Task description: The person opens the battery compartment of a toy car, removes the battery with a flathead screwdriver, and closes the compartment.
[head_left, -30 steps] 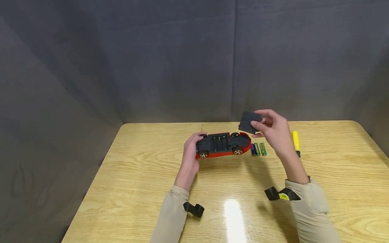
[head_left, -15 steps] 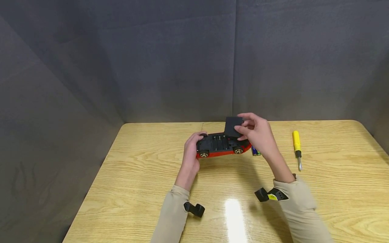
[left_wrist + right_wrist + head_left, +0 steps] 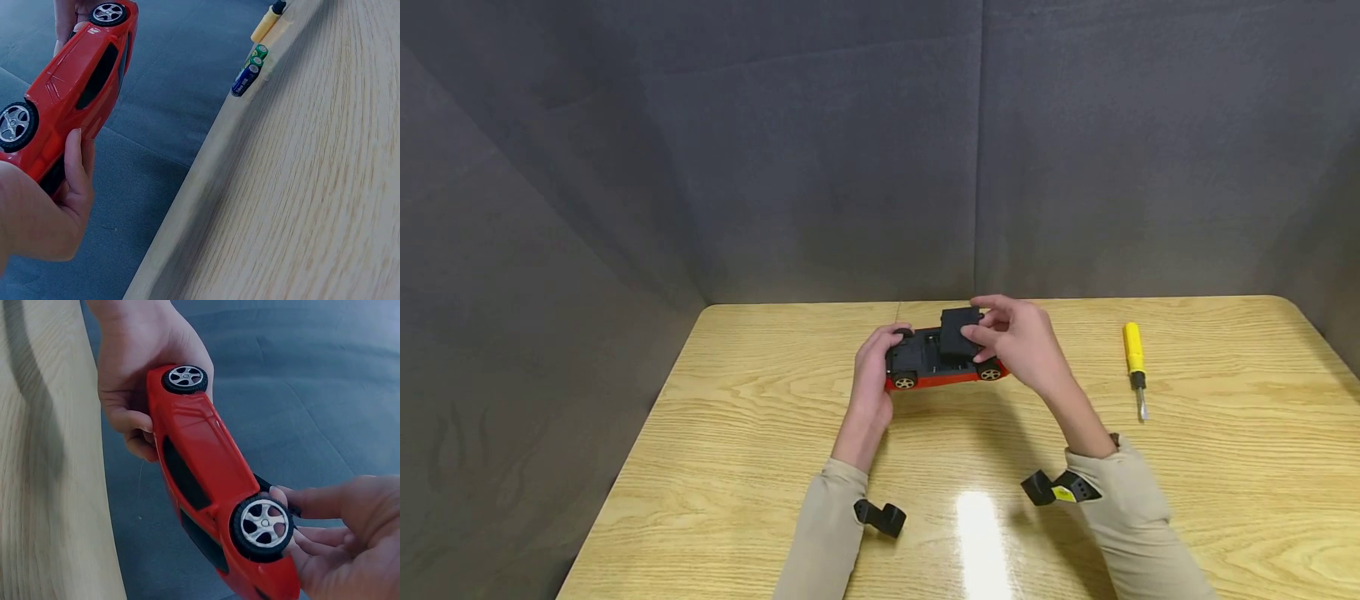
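A red toy car (image 3: pixel 912 358) is held upside down above the table, its black underside and wheels facing up in the head view. My left hand (image 3: pixel 871 367) grips it by the left end, thumb along the body's side in the left wrist view. Between the thumb and fingers of my right hand (image 3: pixel 1028 343) is a flat black battery cover (image 3: pixel 957 335). The cover overlaps the right part of the car's battery compartment (image 3: pixel 932 354), tilted, with the compartment's left part still showing. In the right wrist view the car's red side (image 3: pixel 200 444) hides most of the cover.
A screwdriver (image 3: pixel 1134 360) with a yellow handle lies on the wooden table (image 3: pixel 760 400) to the right. Three small batteries (image 3: pixel 248 76), blue and green, stand out near the table edge in the left wrist view. Dark cloth (image 3: pixel 820 167) hangs behind the table.
My right hand has brought the battery cover left and down, from beyond the car's right end to over its compartment. The left hand and car stay nearly still. The batteries are now hidden in the head view.
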`<state>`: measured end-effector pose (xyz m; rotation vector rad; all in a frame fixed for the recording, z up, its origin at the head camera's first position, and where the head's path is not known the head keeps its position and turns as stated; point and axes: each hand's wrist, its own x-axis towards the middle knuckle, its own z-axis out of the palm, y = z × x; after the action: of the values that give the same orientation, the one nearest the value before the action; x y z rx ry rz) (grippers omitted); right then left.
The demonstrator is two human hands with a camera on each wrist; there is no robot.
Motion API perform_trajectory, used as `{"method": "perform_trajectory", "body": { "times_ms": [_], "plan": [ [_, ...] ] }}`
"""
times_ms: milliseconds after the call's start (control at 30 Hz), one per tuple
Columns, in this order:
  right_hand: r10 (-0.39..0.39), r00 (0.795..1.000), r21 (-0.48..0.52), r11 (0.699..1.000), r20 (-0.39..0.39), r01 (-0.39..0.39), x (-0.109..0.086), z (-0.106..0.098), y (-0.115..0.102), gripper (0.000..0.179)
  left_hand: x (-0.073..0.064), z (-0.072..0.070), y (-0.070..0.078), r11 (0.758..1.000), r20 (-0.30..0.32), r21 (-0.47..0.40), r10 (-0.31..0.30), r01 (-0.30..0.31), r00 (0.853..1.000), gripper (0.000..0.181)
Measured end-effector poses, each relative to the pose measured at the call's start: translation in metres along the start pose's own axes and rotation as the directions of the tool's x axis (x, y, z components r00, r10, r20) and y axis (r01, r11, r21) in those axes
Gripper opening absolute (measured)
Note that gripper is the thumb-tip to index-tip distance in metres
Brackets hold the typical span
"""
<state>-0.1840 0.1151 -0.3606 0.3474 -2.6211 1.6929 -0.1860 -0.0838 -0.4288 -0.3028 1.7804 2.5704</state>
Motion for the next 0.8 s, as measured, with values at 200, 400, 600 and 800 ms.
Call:
{"method": "perform_trajectory", "body": {
  "times_ms": [200,400,600,800],
  "plan": [
    [0.005,0.999,-0.087,0.996,0.047,-0.001,-0.0027,0.0044,-0.0044,0.044,-0.0002,0.0005,0.0006,1.000,0.016,0.014,0.011,-0.011,1.000,0.024],
    [0.016,0.998,-0.107,0.994,0.054,-0.010,-0.0028,0.0069,-0.0064,0.043,-0.0010,0.0002,0.0004,1.000,0.026,0.021,0.011,-0.011,1.000,0.024],
    [0.048,0.996,-0.068,0.997,0.073,-0.043,-0.0016,0.0071,-0.0042,0.043,-0.0012,0.0008,-0.0001,0.999,0.026,0.036,0.018,-0.019,1.000,0.024],
    [0.085,0.991,-0.026,0.996,0.102,-0.083,-0.0015,0.0069,-0.0029,0.044,-0.0008,0.0002,-0.0006,0.998,0.037,0.056,0.029,-0.031,0.999,0.026]
  ]
}}
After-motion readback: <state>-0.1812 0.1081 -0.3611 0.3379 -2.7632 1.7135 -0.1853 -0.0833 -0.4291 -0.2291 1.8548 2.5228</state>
